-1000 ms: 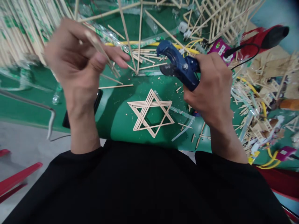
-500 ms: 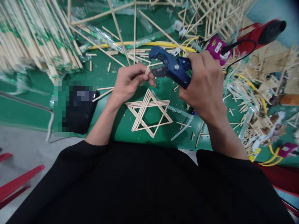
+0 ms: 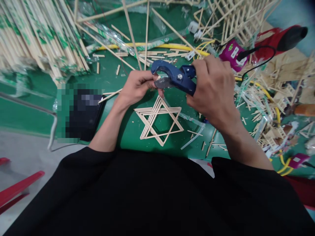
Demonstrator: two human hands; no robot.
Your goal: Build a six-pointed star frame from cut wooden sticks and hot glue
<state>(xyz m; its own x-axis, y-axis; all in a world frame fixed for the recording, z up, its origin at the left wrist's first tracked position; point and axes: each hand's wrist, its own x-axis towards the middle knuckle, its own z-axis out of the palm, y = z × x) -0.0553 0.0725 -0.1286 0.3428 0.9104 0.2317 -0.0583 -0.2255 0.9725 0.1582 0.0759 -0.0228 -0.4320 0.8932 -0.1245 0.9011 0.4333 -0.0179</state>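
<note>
In my right hand [image 3: 213,87] is a blue pipe cutter [image 3: 180,76], its grey blade pointing left and its jaw apart. My left hand [image 3: 140,86] pinches a short wooden stick piece [image 3: 158,78] right at that jaw; most of the piece is hidden by fingers and blade, so I cannot tell whether there is more than one. Just below both hands, a six-pointed star [image 3: 149,122] built from thin wooden sticks lies flat on the green table [image 3: 125,129].
Bundles of wrapped sticks [image 3: 36,36] fill the far left, above a dark phone [image 3: 86,113]. A yellow cable [image 3: 172,47] crosses behind my hands. A purple power socket [image 3: 231,55], a red heat gun [image 3: 280,41] and scattered stick offcuts [image 3: 261,109] occupy the right.
The pipe cutter has moved left and slightly down, so its jaw now overlaps my left fingertips and the stick piece. The whole view has shifted a little.
</note>
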